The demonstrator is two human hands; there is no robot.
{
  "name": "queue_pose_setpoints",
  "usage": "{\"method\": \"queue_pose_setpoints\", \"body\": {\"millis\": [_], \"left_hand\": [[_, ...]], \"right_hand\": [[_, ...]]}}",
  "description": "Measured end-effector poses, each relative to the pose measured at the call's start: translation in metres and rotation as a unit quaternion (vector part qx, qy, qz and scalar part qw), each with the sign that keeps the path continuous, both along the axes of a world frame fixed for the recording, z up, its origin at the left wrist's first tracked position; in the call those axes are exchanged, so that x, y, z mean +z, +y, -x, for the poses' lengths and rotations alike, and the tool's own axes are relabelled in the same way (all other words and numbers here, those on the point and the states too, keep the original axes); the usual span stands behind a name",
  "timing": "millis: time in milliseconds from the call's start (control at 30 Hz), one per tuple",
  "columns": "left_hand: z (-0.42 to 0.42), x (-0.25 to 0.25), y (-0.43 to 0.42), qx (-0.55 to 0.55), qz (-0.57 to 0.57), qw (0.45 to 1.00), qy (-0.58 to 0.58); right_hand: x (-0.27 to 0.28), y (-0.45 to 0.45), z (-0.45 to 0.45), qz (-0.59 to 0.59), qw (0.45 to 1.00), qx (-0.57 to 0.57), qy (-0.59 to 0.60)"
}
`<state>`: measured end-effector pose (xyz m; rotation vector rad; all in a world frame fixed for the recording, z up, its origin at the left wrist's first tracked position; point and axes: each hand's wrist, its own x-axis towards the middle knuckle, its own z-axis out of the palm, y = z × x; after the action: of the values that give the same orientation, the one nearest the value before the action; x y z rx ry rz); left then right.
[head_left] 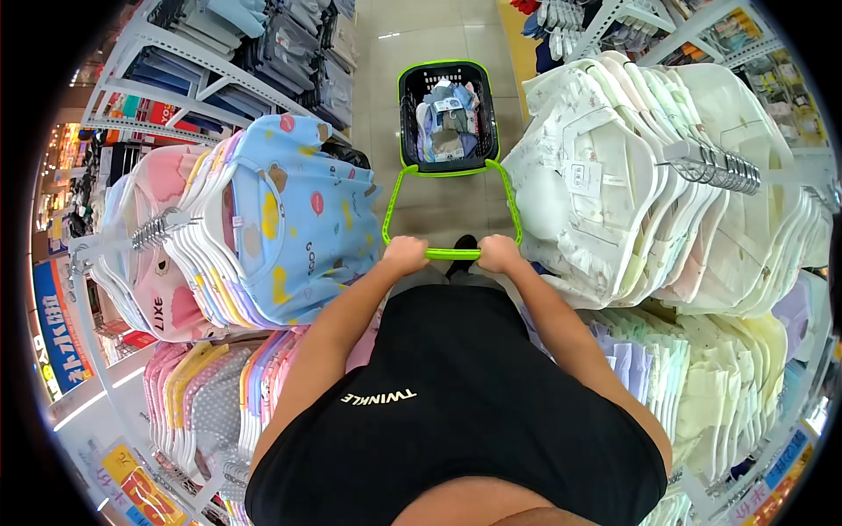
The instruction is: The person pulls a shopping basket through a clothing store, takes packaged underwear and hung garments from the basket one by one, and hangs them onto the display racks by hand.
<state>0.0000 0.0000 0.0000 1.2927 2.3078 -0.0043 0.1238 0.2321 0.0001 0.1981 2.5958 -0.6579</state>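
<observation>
My left hand [405,255] is closed around the left end of the bright green handle [453,254] of a shopping basket. Opposite it, my right hand [500,255] grips the handle's right end. The two green arms of the handle run forward to the black basket [406,131] with a green rim, which is on the floor ahead of me. Inside lies a pile of small folded fabric items [449,123] in grey, blue and pink, some with paper labels. Their exact kind is hard to make out.
Hanging blue patterned garments [307,219] crowd the left side, and white garments [574,180] the right. Metal hooks [715,167] jut from the racks. Shelves of folded clothes [298,53] line the far left. A tiled aisle floor [395,35] runs ahead between the displays.
</observation>
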Motion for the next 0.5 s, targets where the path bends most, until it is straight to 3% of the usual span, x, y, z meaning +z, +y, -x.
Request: {"method": "queue_pose_setpoints", "body": {"millis": [200, 500], "left_hand": [[0.013, 0.024, 0.003, 0.015, 0.042, 0.999, 0.009], [0.011, 0.013, 0.016, -0.002, -0.008, 1.0, 0.029]], "right_hand": [[-0.001, -0.004, 0.009, 0.001, 1.0, -0.001, 0.015], [-0.004, 0.015, 0.014, -0.044, 0.999, 0.011, -0.016]]}}
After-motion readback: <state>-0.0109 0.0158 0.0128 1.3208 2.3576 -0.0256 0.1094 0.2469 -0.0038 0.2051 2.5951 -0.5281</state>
